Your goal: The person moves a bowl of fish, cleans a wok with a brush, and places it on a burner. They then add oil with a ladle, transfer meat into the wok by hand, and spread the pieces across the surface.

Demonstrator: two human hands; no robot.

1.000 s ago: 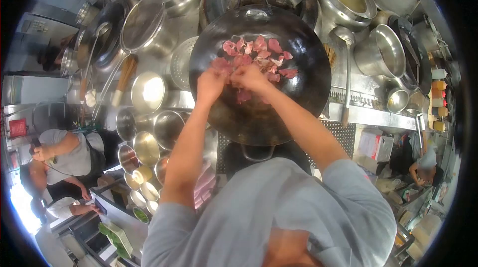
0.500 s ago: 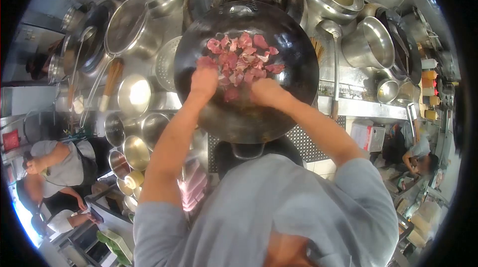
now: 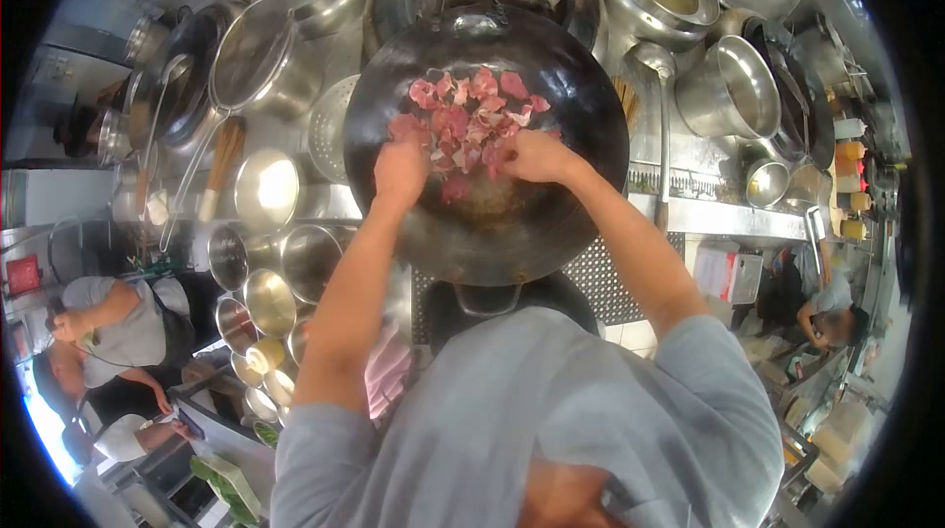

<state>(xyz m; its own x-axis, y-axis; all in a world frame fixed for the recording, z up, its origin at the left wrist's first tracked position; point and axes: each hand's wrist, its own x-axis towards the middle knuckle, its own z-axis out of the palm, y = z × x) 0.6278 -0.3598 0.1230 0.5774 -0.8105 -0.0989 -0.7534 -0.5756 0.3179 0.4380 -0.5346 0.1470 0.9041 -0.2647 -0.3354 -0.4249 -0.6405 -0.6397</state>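
A large dark wok (image 3: 463, 243) with two loop handles lies in front of me, its inside coated with a sheen. Raw red meat slices (image 3: 482, 120) are spread over its middle, some overlapping. At the left of the pile, my left hand (image 3: 402, 170) is closed with its fingertips on a meat slice. My right hand (image 3: 536, 155) is closed too, its fingers bent inward and pinching a slice at the lower right of the pile. The fingertips of both hands are partly hidden by the hands themselves.
A ladle (image 3: 661, 124) and a steel pot (image 3: 728, 90) stand right of the wok. Left are a strainer (image 3: 251, 51), a bamboo brush (image 3: 224, 154) and a perforated skimmer (image 3: 335, 129). Several metal containers (image 3: 271, 302) sit lower left. Other people work at both sides.
My right hand has shifted slightly up and right, its wrist lifting and turning. My left hand has moved down a little. The slices near the right hand have shifted slightly.
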